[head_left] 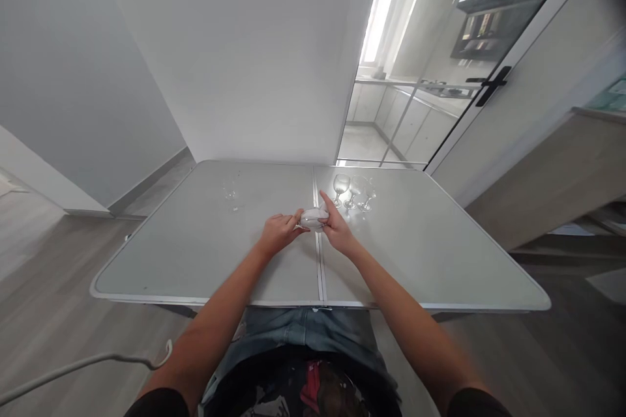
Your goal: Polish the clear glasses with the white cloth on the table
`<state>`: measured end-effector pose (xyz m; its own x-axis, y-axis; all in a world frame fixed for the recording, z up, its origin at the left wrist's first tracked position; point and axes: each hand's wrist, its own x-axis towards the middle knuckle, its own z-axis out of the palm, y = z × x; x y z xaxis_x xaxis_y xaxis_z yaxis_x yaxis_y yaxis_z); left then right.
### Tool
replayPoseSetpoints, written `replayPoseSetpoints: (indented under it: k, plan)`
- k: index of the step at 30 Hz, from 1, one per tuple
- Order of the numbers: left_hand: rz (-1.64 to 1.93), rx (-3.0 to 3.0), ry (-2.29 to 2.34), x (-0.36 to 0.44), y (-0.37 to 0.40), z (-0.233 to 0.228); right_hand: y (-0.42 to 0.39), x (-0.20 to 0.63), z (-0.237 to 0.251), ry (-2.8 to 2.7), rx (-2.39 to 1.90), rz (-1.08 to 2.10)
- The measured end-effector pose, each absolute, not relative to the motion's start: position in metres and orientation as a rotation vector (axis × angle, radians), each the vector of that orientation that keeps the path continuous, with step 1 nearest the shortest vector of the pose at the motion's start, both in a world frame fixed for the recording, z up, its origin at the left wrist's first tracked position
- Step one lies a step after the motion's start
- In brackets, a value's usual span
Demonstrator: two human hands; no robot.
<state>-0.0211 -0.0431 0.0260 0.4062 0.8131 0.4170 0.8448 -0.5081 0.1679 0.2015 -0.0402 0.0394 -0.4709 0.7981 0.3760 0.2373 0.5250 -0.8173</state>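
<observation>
In front of me, above the table's centre seam, a clear glass (313, 220) is held sideways between my two hands. Whitish material that looks like a cloth or tissue (321, 211) lies against it; its exact extent is blurred. My left hand (281, 233) is closed on the left end of the glass, fingers and thumb pinching it. On the other end, my right hand (337, 229) grips with one digit pointing up and away. Just beyond my right hand, three stemmed glasses (341, 185) stand upright in a row. Another clear glass (230, 193) stands faintly visible at the left.
The grey folding table (161, 254) has a metal rim and a centre seam. A white wall (254, 65) rises behind it. At the right is a glass-panelled door (405, 104) with a black handle (493, 86). A pale curved hook or cable (112, 357) shows at lower left.
</observation>
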Motion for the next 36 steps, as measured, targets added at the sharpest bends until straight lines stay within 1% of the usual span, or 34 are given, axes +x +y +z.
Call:
replayPoseSetpoints:
  k: [4,6,8,12,14,16,20,23,27,32,36]
  plan:
    - [-0.679,-2.497,-1.513,-0.031,-0.038,0.014,-0.035,0.191,0.030,-2.033,-0.899,0.699]
    - [-0.658,-2.489,-1.533,-0.037,-0.035,0.009,-0.033,0.190,0.026,-2.093,-0.947,0.695]
    - [-0.624,-2.512,-1.533,-0.041,-0.032,0.005,-0.031,0.190,0.024,-2.060,-0.965,0.817]
    - [-0.589,-2.601,-1.500,-0.042,-0.028,-0.003,-0.027,0.195,0.020,-1.853,-0.885,1.163]
    - [-0.620,-2.587,-1.532,-0.039,-0.029,-0.004,-0.026,0.196,0.019,-1.796,-0.824,1.216]
    - [-0.641,-2.551,-1.564,-0.036,-0.032,-0.003,-0.026,0.193,0.016,-1.840,-0.767,1.133]
    - [-0.604,-2.511,-1.557,-0.033,-0.036,0.002,-0.024,0.187,0.011,-2.049,-0.772,0.844]
    - [-0.561,-2.497,-1.565,-0.032,-0.036,0.002,-0.023,0.187,0.010,-2.093,-0.878,0.801]
    - [-0.514,-2.490,-1.635,-0.031,-0.034,0.002,-0.019,0.190,0.009,-1.929,-0.902,1.007]
    - [-0.600,-2.490,-1.693,-0.033,-0.031,0.000,-0.019,0.187,0.006,-1.567,-0.725,1.261]
    - [-0.720,-2.499,-1.710,-0.036,-0.031,-0.002,-0.024,0.183,0.003,-1.434,-0.641,1.300]
